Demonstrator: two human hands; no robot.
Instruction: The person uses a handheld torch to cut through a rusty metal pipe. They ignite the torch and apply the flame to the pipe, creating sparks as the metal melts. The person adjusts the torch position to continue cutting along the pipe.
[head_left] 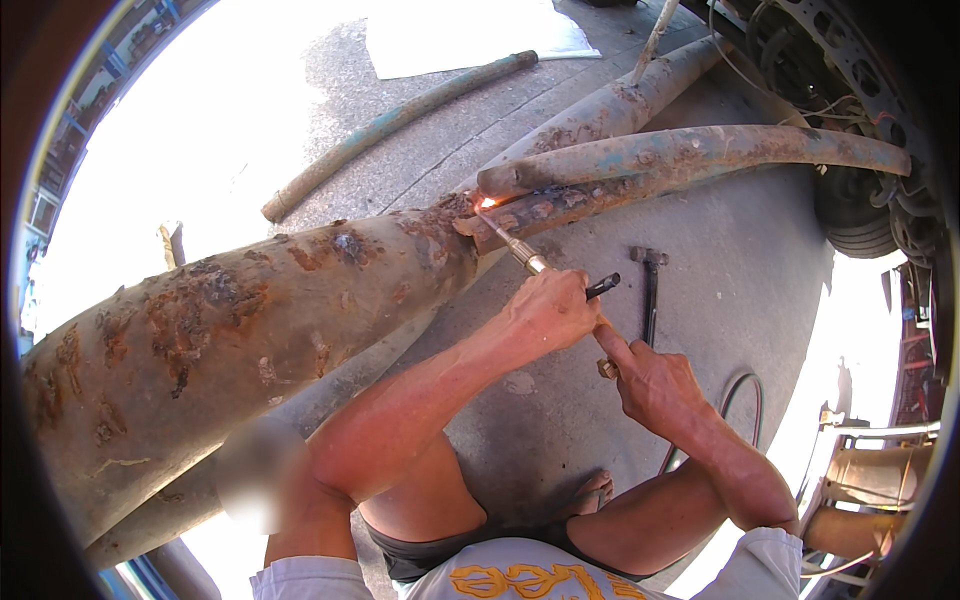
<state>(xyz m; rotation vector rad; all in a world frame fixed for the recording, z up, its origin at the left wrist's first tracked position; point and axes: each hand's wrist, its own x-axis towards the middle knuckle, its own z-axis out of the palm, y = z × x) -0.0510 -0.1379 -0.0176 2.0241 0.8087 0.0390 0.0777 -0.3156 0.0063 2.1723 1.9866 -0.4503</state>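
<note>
My left hand (553,312) is wrapped round the front of a gas torch (522,250) with a brass-coloured collar. A short black rod (603,287) sticks out from the same fist; I cannot tell what it belongs to. Behind it, my right hand (655,390) grips the torch's rear, where a brass valve knob (607,369) shows by the fingers. An orange-white glow (487,203) burns at the nozzle. The nozzle meets the joint between a thick rusty tube (330,290) on the left and two thinner rusty pipes, the upper pipe (690,152) and the lower pipe (580,205).
A hammer (650,290) lies on the concrete right of my hands. A hose (742,385) loops beside my right forearm. Beyond the tube lie a loose curved pipe (400,125) and a white sheet (470,35). Vehicle parts and a tyre (862,225) stand at the right.
</note>
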